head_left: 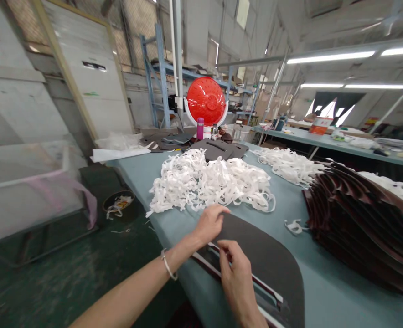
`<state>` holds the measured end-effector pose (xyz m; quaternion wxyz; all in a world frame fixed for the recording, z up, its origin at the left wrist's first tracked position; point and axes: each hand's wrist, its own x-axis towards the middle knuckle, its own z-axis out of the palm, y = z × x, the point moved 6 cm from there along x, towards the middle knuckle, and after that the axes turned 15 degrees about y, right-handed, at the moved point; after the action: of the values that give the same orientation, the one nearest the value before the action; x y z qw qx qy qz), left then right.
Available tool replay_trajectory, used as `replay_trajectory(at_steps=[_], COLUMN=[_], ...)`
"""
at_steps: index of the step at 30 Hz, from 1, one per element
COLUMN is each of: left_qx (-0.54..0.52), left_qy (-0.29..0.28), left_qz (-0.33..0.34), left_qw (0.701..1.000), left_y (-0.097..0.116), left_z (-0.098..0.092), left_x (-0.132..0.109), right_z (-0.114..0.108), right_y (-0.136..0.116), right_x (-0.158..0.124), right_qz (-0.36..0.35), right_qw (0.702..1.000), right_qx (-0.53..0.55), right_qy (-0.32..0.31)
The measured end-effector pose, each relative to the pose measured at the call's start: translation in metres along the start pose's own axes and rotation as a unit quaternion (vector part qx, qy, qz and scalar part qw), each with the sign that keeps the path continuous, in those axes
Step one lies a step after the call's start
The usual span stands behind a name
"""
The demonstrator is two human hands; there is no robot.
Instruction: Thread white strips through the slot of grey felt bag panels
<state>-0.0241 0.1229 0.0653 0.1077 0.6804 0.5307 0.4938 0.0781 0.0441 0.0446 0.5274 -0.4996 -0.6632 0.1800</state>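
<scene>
A dark grey panel with a rounded outer edge lies flat on the table, partly under my hands. It has a long slot, and a white strip runs along the slot's edge. At the panel's far left corner, my left hand has its fingers bent over the edge. My right hand is closed over the slot near its far end, thumb and forefinger pinched together at the white strip. What lies between those fingertips is hidden. A second white strip follows the panel's near edge.
White ribbon-like strips lie heaped beyond the panel on the blue-green table. At right stands a curved stack of dark brown panels. More grey pieces, a purple bottle and a red round fan-like object are farther back.
</scene>
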Motion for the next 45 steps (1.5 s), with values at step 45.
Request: replay_trajectory(at_steps=[45], left_qx=[-0.085], left_qy=[-0.393], left_qz=[-0.015], left_qw=[0.915], left_y=[0.099], left_z=[0.025], left_x=[-0.084], right_z=[-0.146], right_y=[0.030], right_x=[-0.046], right_qz=[0.158], right_qw=[0.965], right_qx=[-0.209], right_qy=[-0.012])
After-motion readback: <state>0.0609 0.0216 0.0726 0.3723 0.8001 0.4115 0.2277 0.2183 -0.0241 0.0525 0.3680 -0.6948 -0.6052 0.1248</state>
